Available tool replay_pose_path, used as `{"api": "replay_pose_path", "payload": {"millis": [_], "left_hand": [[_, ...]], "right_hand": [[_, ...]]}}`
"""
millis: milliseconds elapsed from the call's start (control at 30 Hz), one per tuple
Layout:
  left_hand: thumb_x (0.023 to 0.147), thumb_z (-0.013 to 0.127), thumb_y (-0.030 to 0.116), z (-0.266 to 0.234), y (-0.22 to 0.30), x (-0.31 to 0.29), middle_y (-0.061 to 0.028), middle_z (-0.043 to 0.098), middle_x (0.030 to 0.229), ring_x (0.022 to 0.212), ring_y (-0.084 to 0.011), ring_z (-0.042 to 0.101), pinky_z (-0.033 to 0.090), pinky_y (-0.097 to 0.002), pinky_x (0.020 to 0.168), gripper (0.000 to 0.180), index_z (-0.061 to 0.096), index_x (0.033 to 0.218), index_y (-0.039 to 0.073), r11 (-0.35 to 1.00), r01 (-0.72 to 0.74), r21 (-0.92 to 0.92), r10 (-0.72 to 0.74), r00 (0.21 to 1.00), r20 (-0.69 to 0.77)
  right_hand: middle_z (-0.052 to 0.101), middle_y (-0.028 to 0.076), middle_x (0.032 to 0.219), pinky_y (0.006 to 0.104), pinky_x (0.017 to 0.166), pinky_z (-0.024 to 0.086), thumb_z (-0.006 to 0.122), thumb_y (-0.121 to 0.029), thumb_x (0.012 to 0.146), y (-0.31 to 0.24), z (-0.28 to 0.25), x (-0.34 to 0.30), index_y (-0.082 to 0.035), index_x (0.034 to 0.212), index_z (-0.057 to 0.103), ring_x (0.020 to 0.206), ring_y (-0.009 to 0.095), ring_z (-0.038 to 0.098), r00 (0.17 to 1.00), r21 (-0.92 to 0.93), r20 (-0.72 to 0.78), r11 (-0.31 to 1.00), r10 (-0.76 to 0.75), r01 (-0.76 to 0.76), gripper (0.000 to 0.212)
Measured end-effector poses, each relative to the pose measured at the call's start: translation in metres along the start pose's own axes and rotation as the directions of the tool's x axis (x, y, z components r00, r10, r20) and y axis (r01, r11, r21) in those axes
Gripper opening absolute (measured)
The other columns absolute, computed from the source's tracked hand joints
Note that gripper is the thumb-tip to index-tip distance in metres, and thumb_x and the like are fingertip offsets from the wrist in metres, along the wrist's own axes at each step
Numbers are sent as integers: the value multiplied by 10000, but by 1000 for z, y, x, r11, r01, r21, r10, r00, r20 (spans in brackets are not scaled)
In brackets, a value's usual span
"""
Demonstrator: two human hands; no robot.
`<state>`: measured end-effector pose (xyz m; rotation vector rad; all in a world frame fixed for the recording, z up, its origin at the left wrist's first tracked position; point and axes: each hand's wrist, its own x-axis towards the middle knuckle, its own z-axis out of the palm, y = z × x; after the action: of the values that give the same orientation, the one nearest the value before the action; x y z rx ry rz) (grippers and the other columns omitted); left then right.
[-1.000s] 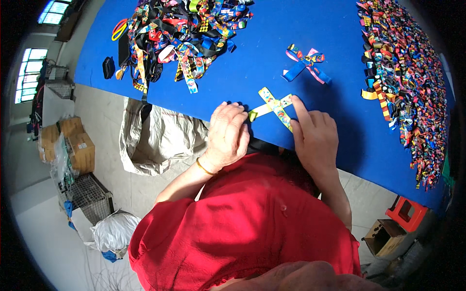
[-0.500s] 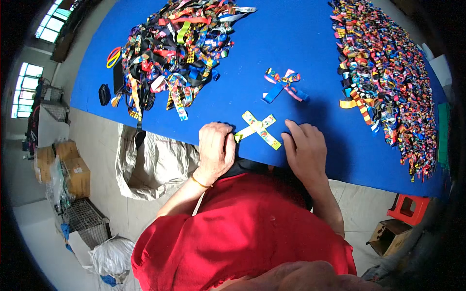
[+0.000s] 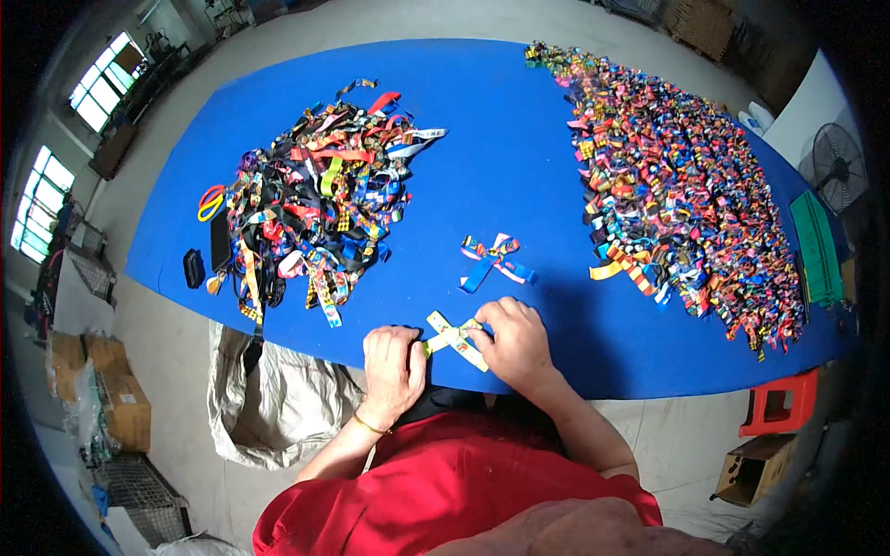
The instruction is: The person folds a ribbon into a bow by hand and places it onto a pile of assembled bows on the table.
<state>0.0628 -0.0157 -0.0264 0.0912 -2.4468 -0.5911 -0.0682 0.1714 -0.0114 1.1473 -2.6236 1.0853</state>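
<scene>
A yellow-green printed ribbon point(image 3: 451, 337) lies crossed in an X near the blue table's front edge. My left hand point(image 3: 393, 369) rests on the table with curled fingers, closed at the ribbon's lower left end; its fingertips are partly hidden. Coming from the other side, my right hand point(image 3: 515, 343) pinches the upper right end between thumb and fingers. Just beyond them lies a blue, red and pink ribbon bow point(image 3: 493, 262), touched by neither hand.
On the blue table point(image 3: 482, 120), a tangled heap of ribbons and straps point(image 3: 324, 204) lies left, with yellow-and-red-handled scissors point(image 3: 211, 203) beside it. Many small ribbon pieces point(image 3: 677, 185) cover the right side. A white sack point(image 3: 278, 398) hangs below the front edge; a red stool point(image 3: 779, 404) stands right.
My right hand has moved left onto the ribbon and closed on its upper right end. My left hand stays at the lower left end. The view has tilted up, showing more of the table.
</scene>
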Motion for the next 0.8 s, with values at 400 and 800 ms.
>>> {"api": "replay_pose_path", "payload": {"millis": [400,800], "left_hand": [[869,813,207,0,9,16,-155,695,1123,1059,-349,621,460,-457,975,567,569,1331,-13,971,154,-181,-151,988,29],[916,790,63,1,21,45,-52,681,1127,1057,-125,625,496,-296,997,356,622,1223,3,548,508,-664,-278,860,428]], "right_hand": [[684,89,885,461,764,503,751,-125,882,-13,-14,3,-88,940,629,841,330,680,1000,187,3,982,5,-6,141],[665,74,810,425,676,492,772,-58,846,-12,-40,8,-96,918,641,740,299,670,992,172,-129,985,-11,33,155]]}}
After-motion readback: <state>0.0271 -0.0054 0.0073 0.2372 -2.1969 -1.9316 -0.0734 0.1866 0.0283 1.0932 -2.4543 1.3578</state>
